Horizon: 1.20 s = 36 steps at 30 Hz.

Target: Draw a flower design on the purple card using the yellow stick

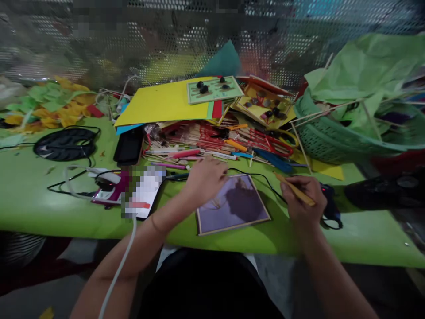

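A purple panel (245, 210) with thin pale strips along its edges lies flat near the table's front edge. Tan pieces (215, 203) and a dark shadow show on its surface. My left hand (206, 179) hovers over the panel's upper left corner, palm down, fingers bent together; whatever they pinch is too small to make out. To the right of the panel, my right hand (305, 201) is closed around a slim yellow pen-like tool (300, 192), its tip pointing up and left. A black cord (257, 174) runs between my hands behind the panel.
Pens and sticks (199, 141) are heaped behind the panel, under yellow sheets (166, 102). A green basket (325, 133) stands right, near a dark bottle-like object (385, 188). Left are a lit phone (148, 192), a dark phone (129, 146) and a purple power strip (113, 190).
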Each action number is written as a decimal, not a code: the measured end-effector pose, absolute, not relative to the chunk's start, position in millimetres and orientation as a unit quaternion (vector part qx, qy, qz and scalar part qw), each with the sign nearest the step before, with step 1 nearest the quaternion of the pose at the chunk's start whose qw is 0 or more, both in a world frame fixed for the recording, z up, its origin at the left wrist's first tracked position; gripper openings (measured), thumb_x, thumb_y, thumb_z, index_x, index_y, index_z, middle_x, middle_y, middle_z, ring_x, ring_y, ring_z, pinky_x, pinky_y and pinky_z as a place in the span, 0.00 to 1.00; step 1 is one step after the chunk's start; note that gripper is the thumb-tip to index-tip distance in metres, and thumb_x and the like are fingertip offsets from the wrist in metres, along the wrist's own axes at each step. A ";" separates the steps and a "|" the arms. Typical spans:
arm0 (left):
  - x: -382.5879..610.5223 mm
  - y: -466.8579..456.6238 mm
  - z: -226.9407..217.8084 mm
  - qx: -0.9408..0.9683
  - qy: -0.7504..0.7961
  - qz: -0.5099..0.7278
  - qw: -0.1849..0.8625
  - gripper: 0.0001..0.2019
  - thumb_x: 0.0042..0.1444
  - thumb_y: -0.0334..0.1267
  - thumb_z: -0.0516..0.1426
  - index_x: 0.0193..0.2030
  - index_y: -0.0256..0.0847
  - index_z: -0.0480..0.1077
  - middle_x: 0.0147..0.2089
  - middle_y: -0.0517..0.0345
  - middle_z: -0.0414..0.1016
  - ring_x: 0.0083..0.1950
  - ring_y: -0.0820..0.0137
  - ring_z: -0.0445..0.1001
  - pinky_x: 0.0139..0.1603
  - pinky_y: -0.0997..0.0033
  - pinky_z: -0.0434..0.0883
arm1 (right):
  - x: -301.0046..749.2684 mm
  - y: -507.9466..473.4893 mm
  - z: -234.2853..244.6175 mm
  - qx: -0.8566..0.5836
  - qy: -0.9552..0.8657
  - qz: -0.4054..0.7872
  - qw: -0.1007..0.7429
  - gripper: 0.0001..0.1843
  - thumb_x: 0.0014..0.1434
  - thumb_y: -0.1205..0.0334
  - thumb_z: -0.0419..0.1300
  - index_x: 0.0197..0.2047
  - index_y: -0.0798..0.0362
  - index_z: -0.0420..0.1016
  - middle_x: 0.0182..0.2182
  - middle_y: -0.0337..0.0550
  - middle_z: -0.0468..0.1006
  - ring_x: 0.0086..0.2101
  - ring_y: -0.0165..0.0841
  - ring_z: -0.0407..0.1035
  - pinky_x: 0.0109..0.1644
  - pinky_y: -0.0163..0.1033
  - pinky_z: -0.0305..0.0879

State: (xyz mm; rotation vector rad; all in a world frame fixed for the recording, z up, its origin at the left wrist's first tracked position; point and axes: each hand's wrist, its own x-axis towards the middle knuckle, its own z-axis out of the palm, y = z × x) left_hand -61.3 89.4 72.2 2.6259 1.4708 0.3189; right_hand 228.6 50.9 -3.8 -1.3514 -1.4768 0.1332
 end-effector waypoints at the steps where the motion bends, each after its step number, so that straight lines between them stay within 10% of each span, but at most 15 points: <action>1: -69.6 94.4 72.2 0.859 0.501 0.094 0.057 0.10 0.67 0.42 0.57 0.44 0.38 0.76 0.45 0.50 0.81 0.53 0.57 0.75 0.53 0.58 0.70 | 228.4 51.8 -2.8 -0.563 -0.619 0.061 0.544 0.09 0.59 0.58 0.69 0.42 0.50 0.78 0.35 0.42 0.78 0.32 0.36 0.74 0.36 0.43 0.72; 13: -79.3 93.9 54.9 0.849 0.525 0.045 0.036 0.07 0.63 0.32 0.58 0.43 0.37 0.78 0.50 0.45 0.80 0.60 0.56 0.74 0.63 0.54 0.67 | 229.0 57.8 -0.5 -0.557 -0.616 0.075 0.552 0.09 0.59 0.58 0.68 0.40 0.52 0.77 0.33 0.40 0.77 0.30 0.34 0.72 0.36 0.40 0.69; 19: -78.6 99.6 47.7 0.847 0.527 0.047 0.057 0.11 0.67 0.43 0.60 0.49 0.37 0.75 0.54 0.50 0.77 0.59 0.61 0.74 0.63 0.48 0.70 | 226.1 60.0 1.6 -0.549 -0.605 0.079 0.571 0.07 0.59 0.59 0.67 0.39 0.50 0.75 0.31 0.38 0.76 0.29 0.33 0.71 0.34 0.40 0.68; 36: -86.8 108.9 53.4 0.834 0.471 0.150 0.247 0.07 0.64 0.32 0.56 0.45 0.41 0.75 0.45 0.59 0.81 0.46 0.69 0.78 0.45 0.71 0.71 | 224.8 60.4 8.2 -0.555 -0.571 0.084 0.600 0.08 0.57 0.58 0.67 0.38 0.50 0.74 0.29 0.38 0.75 0.28 0.33 0.70 0.32 0.39 0.68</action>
